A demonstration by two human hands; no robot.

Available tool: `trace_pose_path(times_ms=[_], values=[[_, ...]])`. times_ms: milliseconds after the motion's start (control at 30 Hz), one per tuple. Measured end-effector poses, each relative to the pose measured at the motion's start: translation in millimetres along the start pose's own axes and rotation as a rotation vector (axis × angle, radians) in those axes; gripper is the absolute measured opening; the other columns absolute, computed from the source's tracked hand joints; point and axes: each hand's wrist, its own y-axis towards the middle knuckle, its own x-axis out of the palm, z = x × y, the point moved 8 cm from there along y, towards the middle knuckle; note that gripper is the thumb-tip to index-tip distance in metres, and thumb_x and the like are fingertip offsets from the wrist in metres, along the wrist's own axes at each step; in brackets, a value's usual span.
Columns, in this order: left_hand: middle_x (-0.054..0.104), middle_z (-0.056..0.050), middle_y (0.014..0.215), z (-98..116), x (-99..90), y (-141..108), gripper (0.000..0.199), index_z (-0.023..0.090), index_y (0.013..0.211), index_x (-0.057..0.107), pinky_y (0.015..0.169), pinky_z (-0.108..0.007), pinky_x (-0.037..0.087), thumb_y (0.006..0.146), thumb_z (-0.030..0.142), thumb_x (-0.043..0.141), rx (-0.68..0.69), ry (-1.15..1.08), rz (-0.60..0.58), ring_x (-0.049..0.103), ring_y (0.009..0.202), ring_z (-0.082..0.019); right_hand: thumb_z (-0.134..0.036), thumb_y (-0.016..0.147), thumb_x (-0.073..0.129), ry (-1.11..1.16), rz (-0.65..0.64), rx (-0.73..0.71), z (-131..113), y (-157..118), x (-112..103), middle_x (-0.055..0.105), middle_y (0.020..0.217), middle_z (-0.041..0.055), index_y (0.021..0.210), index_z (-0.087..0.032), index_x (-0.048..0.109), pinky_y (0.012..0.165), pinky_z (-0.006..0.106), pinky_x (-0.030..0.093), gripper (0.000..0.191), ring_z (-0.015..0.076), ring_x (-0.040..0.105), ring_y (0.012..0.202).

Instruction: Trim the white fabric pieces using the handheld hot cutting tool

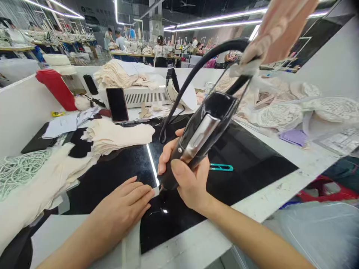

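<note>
Seems to be working the lower end of a black handheld tool (198, 144) just beside a small pale piece (156, 191), at the fingertips of the left hand (126, 203). Holds the tool in the right hand (190, 175), with grip closed round its body; cannot tell pinching from pressing at the left. Probably calls next for steadying the piece. Has open black sheet (252, 160) rightward past teal snips (221, 167) to the desk's (305, 179) pale border; meets stacked cream fabric (123, 136) leftward.
</note>
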Motion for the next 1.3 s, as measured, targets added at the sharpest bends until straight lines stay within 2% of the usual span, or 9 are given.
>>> trace_pose_path(times_ms=[167, 267, 400, 567, 733, 900, 1067, 1300], values=[[0.075, 0.001, 0.119, -2, 1.1, 2, 0.032, 0.019, 0.126, 0.069, 0.116, -0.042, 0.040, 0.113, 0.024, 0.040, -0.012, 0.022, -0.011, 0.070, 0.107, -0.019, -0.043, 0.084, 0.085, -0.018, 0.011, 0.004, 1, -3, -2, 0.058, 0.075, -0.0083, 0.096, -0.026, 0.047, 0.052, 0.023, 0.048, 0.043, 0.0079, 0.054, 0.055], [0.075, 0.000, 0.118, -2, 2.7, 1, 0.033, 0.019, 0.127, 0.069, 0.113, -0.045, 0.043, 0.112, 0.023, 0.040, -0.014, 0.019, -0.028, 0.070, 0.106, -0.020, -0.039, 0.087, 0.082, -0.009, -0.007, -0.027, -1, -2, -1, 0.058, 0.075, -0.0086, 0.100, -0.027, 0.047, 0.054, 0.023, 0.049, 0.039, 0.0083, 0.055, 0.057], [0.074, 0.000, 0.120, -2, 4.0, 0, 0.031, 0.019, 0.128, 0.068, 0.117, -0.044, 0.041, 0.112, 0.023, 0.041, -0.024, -0.007, -0.022, 0.069, 0.108, -0.019, -0.039, 0.087, 0.082, -0.034, -0.001, -0.056, -2, 0, -2, 0.059, 0.077, -0.0078, 0.102, -0.027, 0.048, 0.054, 0.024, 0.050, 0.040, 0.0094, 0.058, 0.058], [0.074, -0.001, 0.119, -2, 5.8, 0, 0.033, 0.019, 0.129, 0.067, 0.117, -0.043, 0.041, 0.113, 0.024, 0.039, -0.023, -0.017, -0.020, 0.068, 0.108, -0.018, -0.037, 0.083, 0.083, -0.093, 0.054, 0.010, 3, -1, -5, 0.059, 0.074, -0.0076, 0.096, -0.026, 0.046, 0.050, 0.025, 0.051, 0.041, 0.0100, 0.058, 0.055], [0.072, 0.000, 0.122, -4, 3.9, -3, 0.033, 0.022, 0.129, 0.067, 0.122, -0.042, 0.035, 0.113, 0.025, 0.038, -0.072, -0.058, -0.030, 0.066, 0.112, -0.017, -0.037, 0.083, 0.083, -0.111, 0.043, 0.004, -1, -3, -5, 0.059, 0.074, -0.0080, 0.096, -0.026, 0.046, 0.052, 0.026, 0.051, 0.041, 0.0096, 0.056, 0.054], [0.072, 0.001, 0.119, -1, -6.3, -12, 0.031, 0.022, 0.125, 0.068, 0.127, -0.038, 0.027, 0.113, 0.023, 0.040, -0.094, -0.075, 0.004, 0.066, 0.114, -0.014, -0.044, 0.085, 0.083, -0.094, 0.014, -0.045, -6, -6, -7, 0.061, 0.078, -0.0069, 0.107, -0.027, 0.049, 0.052, 0.025, 0.050, 0.044, 0.0101, 0.058, 0.058], [0.074, 0.002, 0.116, 4, -16.3, -19, 0.034, 0.020, 0.119, 0.070, 0.129, -0.032, 0.022, 0.113, 0.019, 0.036, -0.077, -0.072, 0.017, 0.067, 0.112, -0.012, -0.039, 0.088, 0.082, -0.087, 0.007, -0.039, -8, -12, -12, 0.062, 0.083, -0.0057, 0.117, -0.029, 0.052, 0.053, 0.026, 0.049, 0.043, 0.0095, 0.058, 0.059], [0.073, 0.000, 0.117, 11, -13.2, -23, 0.038, 0.017, 0.122, 0.068, 0.128, -0.034, 0.021, 0.111, 0.011, 0.032, -0.053, -0.018, 0.021, 0.065, 0.114, -0.013, -0.034, 0.090, 0.080, -0.056, -0.012, -0.038, -8, -15, -16, 0.065, 0.086, -0.0052, 0.123, -0.028, 0.055, 0.056, 0.027, 0.050, 0.042, 0.0103, 0.061, 0.062]])
